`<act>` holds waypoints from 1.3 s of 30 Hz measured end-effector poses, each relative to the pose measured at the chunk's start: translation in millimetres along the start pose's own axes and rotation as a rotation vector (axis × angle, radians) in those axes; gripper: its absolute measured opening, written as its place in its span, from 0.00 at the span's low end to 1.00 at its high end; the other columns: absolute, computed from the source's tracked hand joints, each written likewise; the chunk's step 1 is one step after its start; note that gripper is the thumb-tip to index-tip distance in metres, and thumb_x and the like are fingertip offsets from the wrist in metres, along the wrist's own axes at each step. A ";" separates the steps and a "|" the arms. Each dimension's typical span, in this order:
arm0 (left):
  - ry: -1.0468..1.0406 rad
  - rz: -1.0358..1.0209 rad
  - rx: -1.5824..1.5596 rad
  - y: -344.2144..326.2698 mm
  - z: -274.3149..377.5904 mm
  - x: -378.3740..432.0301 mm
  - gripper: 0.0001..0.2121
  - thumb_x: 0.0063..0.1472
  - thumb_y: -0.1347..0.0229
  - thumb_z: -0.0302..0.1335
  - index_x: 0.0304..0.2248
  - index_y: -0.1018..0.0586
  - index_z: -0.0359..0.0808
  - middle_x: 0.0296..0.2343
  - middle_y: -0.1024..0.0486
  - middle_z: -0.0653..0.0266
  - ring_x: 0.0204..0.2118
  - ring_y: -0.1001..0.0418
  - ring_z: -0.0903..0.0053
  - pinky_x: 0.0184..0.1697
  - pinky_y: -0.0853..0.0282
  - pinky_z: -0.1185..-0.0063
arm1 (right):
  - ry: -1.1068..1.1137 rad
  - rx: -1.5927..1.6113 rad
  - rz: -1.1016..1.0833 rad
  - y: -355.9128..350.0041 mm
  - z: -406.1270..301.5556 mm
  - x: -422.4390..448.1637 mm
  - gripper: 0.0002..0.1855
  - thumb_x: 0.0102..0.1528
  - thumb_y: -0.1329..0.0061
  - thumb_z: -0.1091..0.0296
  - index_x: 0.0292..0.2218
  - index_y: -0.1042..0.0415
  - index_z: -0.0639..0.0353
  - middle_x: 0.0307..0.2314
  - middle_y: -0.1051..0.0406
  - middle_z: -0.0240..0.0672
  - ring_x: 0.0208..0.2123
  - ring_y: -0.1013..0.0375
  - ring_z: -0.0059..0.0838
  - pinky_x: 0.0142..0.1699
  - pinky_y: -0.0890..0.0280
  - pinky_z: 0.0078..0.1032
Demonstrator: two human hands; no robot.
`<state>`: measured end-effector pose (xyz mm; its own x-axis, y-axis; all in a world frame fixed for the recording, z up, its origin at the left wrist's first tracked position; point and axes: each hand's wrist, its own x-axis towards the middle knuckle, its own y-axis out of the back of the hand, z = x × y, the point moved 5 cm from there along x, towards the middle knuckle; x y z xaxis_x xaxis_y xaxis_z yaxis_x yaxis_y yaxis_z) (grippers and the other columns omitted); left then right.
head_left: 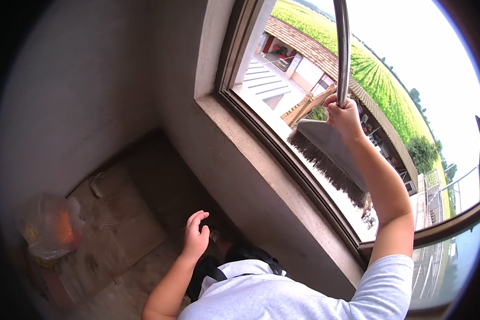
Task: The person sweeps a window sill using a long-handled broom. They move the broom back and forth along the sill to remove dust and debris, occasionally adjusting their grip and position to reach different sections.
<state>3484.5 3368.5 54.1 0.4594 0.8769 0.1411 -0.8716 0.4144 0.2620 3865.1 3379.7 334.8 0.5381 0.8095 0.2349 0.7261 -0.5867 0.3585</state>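
My right hand (344, 116) grips the metal handle (343, 52) of a broom, reaching through the window opening. Just below that hand hangs the broom's grey head (332, 146), outside the window frame, its dark bristles (326, 168) pointing down and to the left. My left hand (197, 236) is held in front of my body over the floor, fingers apart and slightly bent, touching nothing. Between my hands run the stone window sill (260, 164) and the dark window track (292, 174).
Flattened cardboard (124, 224) lies on the floor at the left, beside a clear plastic bag (52, 228) with colourful contents. A wall (232, 172) stands under the sill. At the lower right is a glass pane (444, 272); tiled roofs (304, 40) and a green field lie outside.
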 end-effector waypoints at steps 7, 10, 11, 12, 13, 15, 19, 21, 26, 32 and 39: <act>0.026 -0.091 -0.054 -14.8 7.8 4.5 0.15 0.50 0.56 0.17 0.39 0.30 0.30 0.43 0.36 0.57 0.48 0.39 0.68 0.51 0.43 0.76 | -0.174 -0.216 -0.010 59.6 16.8 -56.5 0.05 0.46 0.60 0.78 0.23 0.32 0.62 0.10 0.41 0.24 0.10 0.43 0.12 0.14 0.48 0.14; 0.031 -0.112 -0.026 -20.1 0.5 5.7 0.14 0.50 0.56 0.18 0.39 0.30 0.30 0.43 0.36 0.56 0.48 0.39 0.68 0.51 0.43 0.76 | -0.233 -0.180 -0.038 53.6 50.1 -61.0 0.05 0.44 0.60 0.78 0.23 0.32 0.61 0.11 0.40 0.24 0.10 0.42 0.14 0.15 0.46 0.15; 0.041 -0.112 -0.018 -21.2 -1.5 6.7 0.14 0.49 0.56 0.18 0.39 0.30 0.30 0.43 0.36 0.56 0.48 0.39 0.67 0.51 0.43 0.76 | -0.229 -0.157 -0.023 46.1 61.0 -59.1 0.04 0.45 0.59 0.78 0.23 0.32 0.61 0.11 0.40 0.24 0.10 0.42 0.14 0.15 0.46 0.15; 0.082 -0.132 -0.065 -22.6 -2.4 8.2 0.15 0.49 0.56 0.16 0.39 0.30 0.32 0.44 0.37 0.59 0.49 0.40 0.71 0.53 0.47 0.77 | -0.214 -0.131 -0.010 37.2 63.9 -55.4 0.04 0.44 0.59 0.77 0.23 0.32 0.61 0.11 0.40 0.24 0.11 0.42 0.13 0.16 0.46 0.14; 0.088 -0.115 -0.059 -20.6 -2.8 10.2 0.15 0.49 0.56 0.17 0.39 0.30 0.32 0.44 0.37 0.59 0.49 0.40 0.71 0.53 0.47 0.77 | -0.200 -0.096 -0.002 25.9 67.7 -48.7 0.04 0.44 0.58 0.77 0.23 0.31 0.61 0.11 0.40 0.24 0.11 0.42 0.13 0.16 0.46 0.14; 0.101 -0.082 -0.043 -15.7 -3.4 16.1 0.15 0.49 0.56 0.17 0.39 0.30 0.32 0.44 0.37 0.59 0.49 0.40 0.71 0.53 0.47 0.77 | -0.160 -0.038 0.000 4.0 76.3 -28.8 0.04 0.45 0.58 0.77 0.22 0.31 0.61 0.11 0.39 0.23 0.11 0.42 0.12 0.16 0.47 0.13; 0.117 0.007 0.013 2.7 -5.3 28.3 0.14 0.50 0.56 0.16 0.39 0.31 0.30 0.44 0.37 0.57 0.48 0.38 0.68 0.51 0.43 0.76 | -0.070 0.073 -0.019 -39.9 94.1 19.9 0.04 0.45 0.58 0.77 0.21 0.32 0.61 0.11 0.41 0.20 0.13 0.43 0.10 0.17 0.48 0.13; 0.141 0.042 0.067 10.4 -11.6 33.4 0.14 0.50 0.56 0.17 0.39 0.30 0.32 0.43 0.36 0.58 0.48 0.38 0.68 0.51 0.43 0.76 | -0.054 0.019 -0.041 -60.9 99.5 45.3 0.04 0.45 0.57 0.77 0.21 0.32 0.61 0.12 0.40 0.21 0.14 0.44 0.10 0.19 0.48 0.14; 0.163 0.133 0.092 18.5 -18.9 51.0 0.15 0.49 0.55 0.17 0.38 0.29 0.33 0.43 0.36 0.58 0.47 0.38 0.67 0.50 0.41 0.76 | 0.008 0.056 -0.072 -111.9 92.0 98.6 0.02 0.44 0.57 0.76 0.22 0.32 0.62 0.14 0.38 0.23 0.17 0.43 0.13 0.23 0.45 0.15; 0.129 0.173 0.115 20.0 -17.4 68.1 0.14 0.48 0.54 0.17 0.37 0.29 0.33 0.42 0.35 0.56 0.47 0.37 0.66 0.50 0.41 0.75 | 0.023 0.026 -0.068 -157.3 91.7 148.4 0.03 0.46 0.57 0.74 0.22 0.31 0.61 0.12 0.38 0.25 0.16 0.42 0.14 0.23 0.45 0.16; 0.109 0.242 0.173 31.4 -22.5 65.5 0.14 0.47 0.53 0.17 0.37 0.28 0.33 0.41 0.33 0.56 0.45 0.36 0.66 0.49 0.41 0.76 | 0.128 0.045 -0.071 -191.4 95.3 191.9 0.04 0.46 0.57 0.73 0.22 0.32 0.61 0.12 0.39 0.26 0.16 0.42 0.14 0.23 0.44 0.18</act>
<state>3483.4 3444.4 50.1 0.2131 0.9699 0.1181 -0.9070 0.1514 0.3930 3870.1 3645.2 225.1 0.4278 0.8436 0.3245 0.7806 -0.5258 0.3379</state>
